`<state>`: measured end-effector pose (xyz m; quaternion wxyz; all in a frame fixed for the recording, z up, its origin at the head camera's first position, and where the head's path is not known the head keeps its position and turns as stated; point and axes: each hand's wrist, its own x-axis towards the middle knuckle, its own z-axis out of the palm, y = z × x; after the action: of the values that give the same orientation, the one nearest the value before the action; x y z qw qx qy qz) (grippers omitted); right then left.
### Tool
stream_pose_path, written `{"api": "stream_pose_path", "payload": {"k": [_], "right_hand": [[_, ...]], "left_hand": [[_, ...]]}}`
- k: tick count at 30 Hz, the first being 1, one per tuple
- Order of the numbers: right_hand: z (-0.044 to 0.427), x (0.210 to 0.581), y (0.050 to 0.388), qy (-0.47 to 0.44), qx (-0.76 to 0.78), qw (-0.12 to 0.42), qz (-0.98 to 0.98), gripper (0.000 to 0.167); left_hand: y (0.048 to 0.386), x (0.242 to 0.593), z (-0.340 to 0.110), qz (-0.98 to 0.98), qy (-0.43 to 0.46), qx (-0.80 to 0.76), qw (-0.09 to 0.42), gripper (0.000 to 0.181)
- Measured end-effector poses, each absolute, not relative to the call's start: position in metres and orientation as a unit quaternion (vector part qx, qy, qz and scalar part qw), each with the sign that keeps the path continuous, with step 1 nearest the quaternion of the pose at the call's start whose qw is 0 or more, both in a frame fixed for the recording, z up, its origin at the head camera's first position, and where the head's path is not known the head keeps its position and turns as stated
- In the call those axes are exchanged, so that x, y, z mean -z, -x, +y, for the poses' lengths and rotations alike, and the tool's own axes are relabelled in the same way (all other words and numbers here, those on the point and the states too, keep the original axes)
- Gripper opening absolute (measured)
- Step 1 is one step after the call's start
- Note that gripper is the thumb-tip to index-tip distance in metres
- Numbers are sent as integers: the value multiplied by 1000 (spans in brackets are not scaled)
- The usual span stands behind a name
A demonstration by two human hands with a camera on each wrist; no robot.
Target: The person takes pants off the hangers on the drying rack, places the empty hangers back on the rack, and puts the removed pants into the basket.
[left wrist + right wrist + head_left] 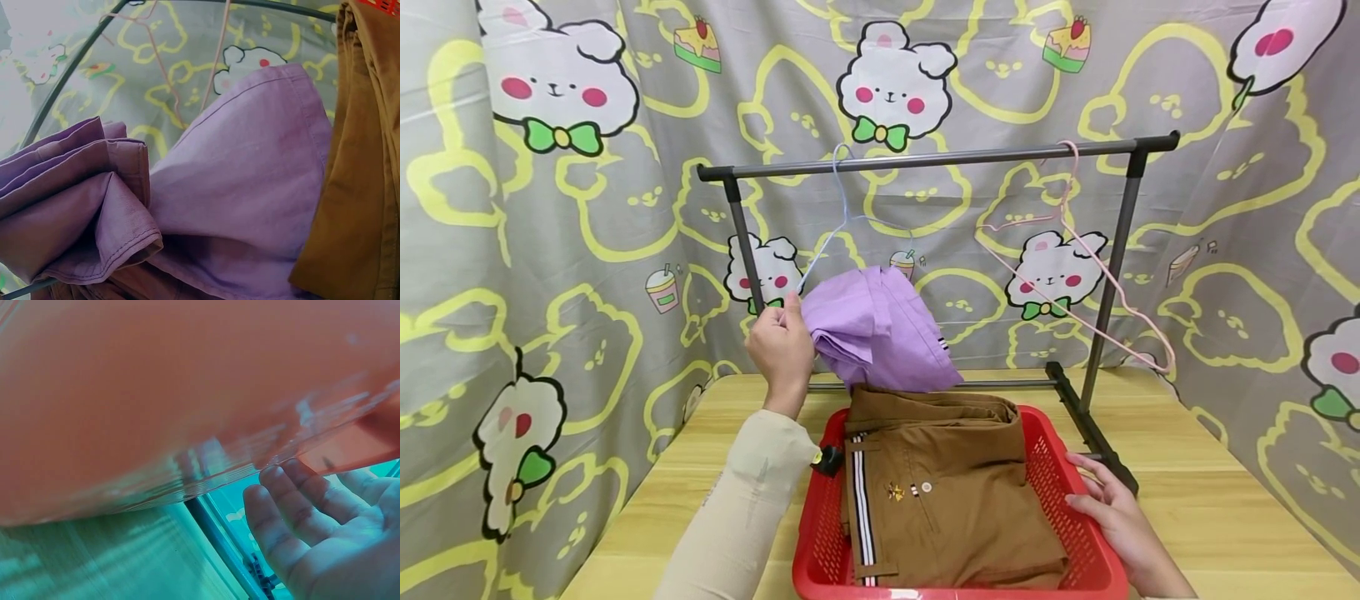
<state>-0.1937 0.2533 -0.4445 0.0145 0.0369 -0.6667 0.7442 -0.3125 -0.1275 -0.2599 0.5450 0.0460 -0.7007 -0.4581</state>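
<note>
My left hand [781, 346] is raised beside the rack's left post and grips the left edge of folded purple trousers [887, 333]. Behind them a light blue hanger [844, 200] hooks over the rail, its lower part hidden by the cloth. In the left wrist view the purple trousers [244, 175] show stitched hems and layered folds. Low on the right, my right hand [1116, 517] touches the rim of a red basket [1101, 546], fingers loosely extended. Folded brown trousers [955, 492] with a striped waistband and a small button lie in the basket.
A grey clothes rack [955, 158] with black joints stands on the wooden table [1210, 500]. From its right side hangs a bare pink hanger [1075, 275]. A patterned curtain [1022, 83] surrounds the table, and the rack's foot [1086, 429] lies close behind the basket.
</note>
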Motion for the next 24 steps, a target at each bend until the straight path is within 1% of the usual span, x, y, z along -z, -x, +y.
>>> {"api": "stream_pose_path", "payload": {"k": [11, 24], "right_hand": [[254, 445, 193, -48, -747, 16, -663, 47], [254, 446, 194, -53, -748, 15, -661, 47]], "left_hand": [[305, 246, -131, -695, -46, 446, 562, 47], [297, 236, -135, -688, -33, 451, 568, 50]]}}
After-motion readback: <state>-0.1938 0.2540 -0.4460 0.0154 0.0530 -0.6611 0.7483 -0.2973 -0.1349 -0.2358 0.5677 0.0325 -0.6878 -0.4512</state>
